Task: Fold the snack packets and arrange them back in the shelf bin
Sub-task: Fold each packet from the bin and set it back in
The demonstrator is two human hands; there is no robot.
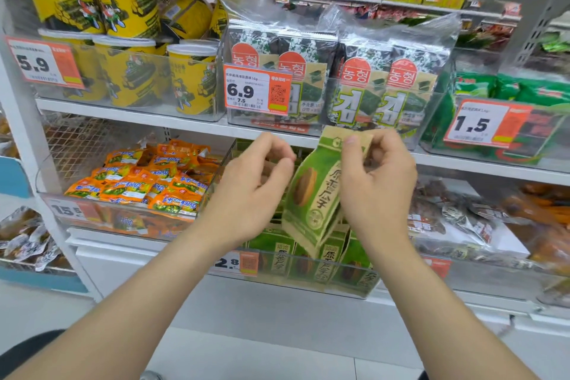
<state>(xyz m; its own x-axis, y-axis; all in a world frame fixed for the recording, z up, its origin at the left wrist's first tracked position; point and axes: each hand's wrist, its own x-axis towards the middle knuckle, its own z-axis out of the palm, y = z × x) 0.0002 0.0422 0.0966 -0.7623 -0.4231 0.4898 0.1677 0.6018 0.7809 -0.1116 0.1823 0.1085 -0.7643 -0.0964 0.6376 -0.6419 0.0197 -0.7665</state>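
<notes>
A green and tan snack packet (314, 194) hangs tilted in front of the shelf, above its bin. My right hand (376, 182) pinches the packet's tan top flap between thumb and fingers. My left hand (256, 188) is just left of the packet with curled fingers; what it holds, if anything, is hidden behind them. Below the hands a clear shelf bin (308, 282) holds several upright packets (330, 256) of the same green kind.
Orange snack packs (148, 179) fill the bin to the left. Seaweed packs (364, 80) and yellow tubs (129, 71) stand on the shelf above, with price tags (256, 89) on the bin fronts. Dark wrapped snacks (456, 219) lie to the right. White floor lies below.
</notes>
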